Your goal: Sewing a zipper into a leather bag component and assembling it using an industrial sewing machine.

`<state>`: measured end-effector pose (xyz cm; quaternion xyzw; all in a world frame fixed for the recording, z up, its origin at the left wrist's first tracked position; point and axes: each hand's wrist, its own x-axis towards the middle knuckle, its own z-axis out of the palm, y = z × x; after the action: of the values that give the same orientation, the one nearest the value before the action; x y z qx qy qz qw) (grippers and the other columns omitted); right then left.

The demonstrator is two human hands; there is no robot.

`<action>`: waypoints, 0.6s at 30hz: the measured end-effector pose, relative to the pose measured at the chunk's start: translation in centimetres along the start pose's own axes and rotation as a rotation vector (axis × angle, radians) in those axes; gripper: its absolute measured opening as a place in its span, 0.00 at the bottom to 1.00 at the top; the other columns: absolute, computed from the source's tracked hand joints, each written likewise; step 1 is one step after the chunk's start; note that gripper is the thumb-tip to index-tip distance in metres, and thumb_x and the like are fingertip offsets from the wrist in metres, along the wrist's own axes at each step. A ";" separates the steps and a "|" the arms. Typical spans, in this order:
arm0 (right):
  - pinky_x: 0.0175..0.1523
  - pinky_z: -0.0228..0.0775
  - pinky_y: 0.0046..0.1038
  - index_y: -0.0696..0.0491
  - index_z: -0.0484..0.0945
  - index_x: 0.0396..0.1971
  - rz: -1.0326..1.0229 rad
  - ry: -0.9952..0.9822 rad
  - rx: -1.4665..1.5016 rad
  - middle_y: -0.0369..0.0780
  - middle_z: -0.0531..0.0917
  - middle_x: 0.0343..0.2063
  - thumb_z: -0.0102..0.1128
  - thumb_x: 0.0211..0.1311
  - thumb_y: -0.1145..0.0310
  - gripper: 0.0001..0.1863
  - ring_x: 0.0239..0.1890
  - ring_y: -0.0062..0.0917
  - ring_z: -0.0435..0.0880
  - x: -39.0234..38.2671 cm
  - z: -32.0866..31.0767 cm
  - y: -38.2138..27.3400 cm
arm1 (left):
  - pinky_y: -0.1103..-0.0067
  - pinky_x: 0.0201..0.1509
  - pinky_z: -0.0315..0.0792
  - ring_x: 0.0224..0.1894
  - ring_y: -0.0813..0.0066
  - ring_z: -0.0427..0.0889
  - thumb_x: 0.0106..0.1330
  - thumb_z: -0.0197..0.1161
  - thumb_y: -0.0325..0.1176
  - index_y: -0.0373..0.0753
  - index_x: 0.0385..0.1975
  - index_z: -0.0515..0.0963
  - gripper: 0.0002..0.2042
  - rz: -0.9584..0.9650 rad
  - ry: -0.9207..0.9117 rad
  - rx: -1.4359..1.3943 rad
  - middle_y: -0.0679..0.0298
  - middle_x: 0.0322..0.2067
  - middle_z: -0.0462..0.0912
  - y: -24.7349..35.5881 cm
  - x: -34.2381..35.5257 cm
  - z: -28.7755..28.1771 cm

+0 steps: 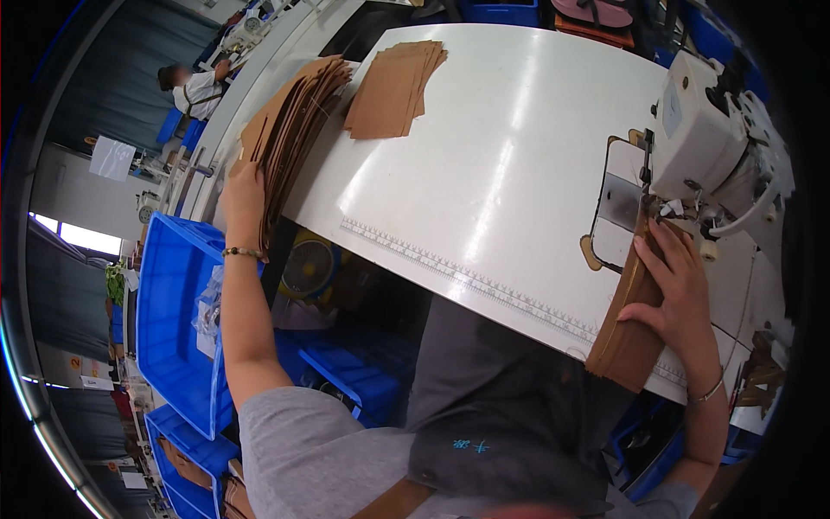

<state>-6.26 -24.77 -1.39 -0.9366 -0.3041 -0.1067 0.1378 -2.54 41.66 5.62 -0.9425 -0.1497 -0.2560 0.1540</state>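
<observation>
On the left, my left hand (245, 203) is closed on the near end of a thick stack of brown fabric panels (298, 121), its fingertips partly hidden among the layers. My right hand (679, 290) lies with fingers spread on a folded brown panel (629, 346) at the right of the white table (467, 156). The far end of that panel reaches under the needle area of a white sewing machine (696, 130). A flatter pile of brown panels (393, 91) rests beside the thick stack.
A printed ruler strip (467, 275) runs along the table's near edge. Blue bins (177, 320) stand to the left, and another blue bin (359, 368) is below the table. A fan (309, 264) sits under it. Another person (197, 91) works at the far left.
</observation>
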 end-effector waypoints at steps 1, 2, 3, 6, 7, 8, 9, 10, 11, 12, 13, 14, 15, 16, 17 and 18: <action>0.74 0.59 0.51 0.55 0.78 0.63 -0.010 0.001 -0.010 0.50 0.73 0.68 0.73 0.38 0.33 0.54 0.71 0.49 0.71 -0.1 0.0 0.0 | 0.52 0.40 0.79 0.38 0.40 0.87 0.77 0.53 0.40 0.42 0.46 0.81 0.12 0.017 -0.063 0.137 0.45 0.33 0.87 -0.6 0.7 -0.5; 0.73 0.60 0.51 0.55 0.78 0.64 -0.012 -0.001 -0.022 0.49 0.72 0.69 0.74 0.38 0.33 0.54 0.71 0.48 0.70 -0.2 -0.1 0.0 | 0.51 0.41 0.79 0.38 0.41 0.87 0.77 0.53 0.39 0.40 0.41 0.80 0.11 0.040 -0.126 0.270 0.45 0.32 0.87 -0.9 1.5 -0.9; 0.73 0.60 0.51 0.55 0.78 0.64 0.006 -0.005 -0.030 0.49 0.72 0.69 0.74 0.38 0.33 0.54 0.71 0.48 0.70 -0.2 -0.2 -0.1 | 0.55 0.38 0.82 0.36 0.46 0.90 0.75 0.52 0.34 0.38 0.33 0.79 0.11 0.092 -0.060 0.348 0.50 0.32 0.89 -0.7 2.2 -1.6; 0.71 0.61 0.47 0.53 0.79 0.64 0.040 -0.058 -0.034 0.47 0.71 0.71 0.72 0.42 0.31 0.52 0.72 0.45 0.71 0.0 -0.4 -0.6 | 0.54 0.36 0.81 0.35 0.46 0.89 0.78 0.50 0.36 0.40 0.38 0.78 0.10 0.140 -0.036 0.346 0.52 0.30 0.88 4.4 3.0 -7.3; 0.71 0.61 0.47 0.53 0.79 0.64 0.073 -0.074 -0.052 0.47 0.71 0.71 0.72 0.42 0.31 0.52 0.72 0.45 0.71 0.3 -0.3 -0.7 | 0.54 0.38 0.80 0.35 0.46 0.88 0.79 0.51 0.39 0.40 0.44 0.80 0.12 0.193 -0.034 0.298 0.51 0.30 0.88 6.4 2.7 -9.1; 0.72 0.60 0.46 0.53 0.79 0.64 0.051 -0.063 -0.054 0.47 0.72 0.71 0.71 0.42 0.31 0.52 0.71 0.44 0.71 0.5 -0.1 -0.7 | 0.55 0.40 0.79 0.36 0.45 0.87 0.78 0.53 0.38 0.41 0.54 0.81 0.14 0.262 -0.061 0.182 0.49 0.32 0.88 8.2 2.1 -10.4; 0.73 0.59 0.46 0.53 0.79 0.63 0.029 -0.051 -0.062 0.48 0.72 0.70 0.71 0.43 0.30 0.52 0.71 0.44 0.72 0.4 -0.3 -0.9 | 0.56 0.40 0.79 0.37 0.45 0.87 0.77 0.53 0.36 0.41 0.57 0.80 0.15 0.325 -0.113 -0.017 0.47 0.33 0.87 10.5 1.0 -11.4; 0.73 0.59 0.46 0.53 0.79 0.63 0.063 -0.066 -0.081 0.48 0.72 0.70 0.71 0.43 0.30 0.52 0.71 0.44 0.72 0.4 -0.4 -0.8 | 0.56 0.41 0.78 0.38 0.45 0.87 0.77 0.54 0.34 0.41 0.61 0.79 0.17 0.388 -0.165 -0.213 0.46 0.35 0.87 13.3 -0.4 -12.1; 0.72 0.61 0.46 0.52 0.78 0.65 0.043 -0.076 -0.071 0.48 0.72 0.71 0.70 0.43 0.30 0.53 0.72 0.44 0.70 0.5 -0.2 -0.7 | 0.58 0.41 0.77 0.37 0.44 0.86 0.74 0.56 0.30 0.40 0.64 0.77 0.19 0.426 -0.278 -0.326 0.43 0.35 0.86 16.1 -2.1 -13.6; 0.71 0.62 0.46 0.52 0.76 0.67 0.021 -0.080 -0.063 0.48 0.71 0.71 0.70 0.42 0.29 0.54 0.74 0.44 0.68 0.4 -0.4 -0.7 | 0.60 0.40 0.77 0.36 0.42 0.86 0.72 0.58 0.27 0.38 0.65 0.76 0.21 0.444 -0.453 -0.546 0.41 0.34 0.83 18.0 -3.6 -14.7; 0.71 0.62 0.46 0.52 0.76 0.67 0.040 -0.085 -0.072 0.48 0.71 0.71 0.70 0.42 0.29 0.54 0.74 0.44 0.68 0.2 -0.4 -0.6 | 0.62 0.40 0.77 0.35 0.41 0.85 0.70 0.59 0.25 0.37 0.66 0.74 0.23 0.478 -0.591 -0.669 0.39 0.32 0.81 19.7 -5.2 -14.9; 0.68 0.63 0.44 0.52 0.76 0.67 0.032 -0.073 -0.065 0.48 0.71 0.71 0.70 0.43 0.29 0.54 0.74 0.44 0.68 0.1 -0.5 -0.5 | 0.62 0.39 0.77 0.35 0.40 0.85 0.69 0.60 0.25 0.35 0.67 0.72 0.25 0.548 -0.654 -0.760 0.39 0.31 0.82 21.1 -6.7 -15.1; 0.65 0.65 0.42 0.52 0.76 0.67 0.019 -0.062 -0.055 0.48 0.71 0.71 0.69 0.43 0.28 0.54 0.73 0.44 0.68 0.0 -0.5 -0.6 | 0.62 0.38 0.77 0.33 0.41 0.85 0.69 0.59 0.25 0.34 0.67 0.72 0.25 0.639 -0.670 -0.896 0.40 0.31 0.82 22.6 -8.2 -15.2; 0.64 0.65 0.43 0.52 0.76 0.67 0.030 -0.056 -0.039 0.48 0.71 0.71 0.70 0.43 0.29 0.54 0.73 0.44 0.69 -0.2 -0.2 -0.4 | 0.64 0.36 0.77 0.29 0.46 0.85 0.69 0.58 0.24 0.33 0.68 0.71 0.25 0.660 -0.842 -0.907 0.43 0.29 0.82 24.4 -8.7 -16.5; 0.64 0.65 0.43 0.52 0.76 0.67 0.034 -0.058 -0.038 0.48 0.71 0.71 0.70 0.43 0.29 0.54 0.73 0.44 0.69 -0.2 -0.1 -0.4 | 0.66 0.34 0.77 0.25 0.51 0.84 0.70 0.58 0.24 0.32 0.69 0.70 0.25 0.650 -1.002 -0.964 0.45 0.26 0.80 25.6 -9.4 -17.3; 0.64 0.65 0.43 0.52 0.76 0.66 0.020 -0.050 -0.046 0.48 0.71 0.71 0.70 0.44 0.29 0.54 0.73 0.45 0.68 -0.2 -0.1 -0.4 | 0.77 0.35 0.72 0.27 0.75 0.74 0.73 0.55 0.23 0.30 0.72 0.66 0.26 0.759 -1.024 -1.055 0.56 0.29 0.79 26.4 -10.5 -17.0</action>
<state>-6.72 -24.61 -1.26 -0.9448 -0.2957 -0.0889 0.1096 -9.03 9.31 8.40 -0.8774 0.2668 0.2378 -0.3201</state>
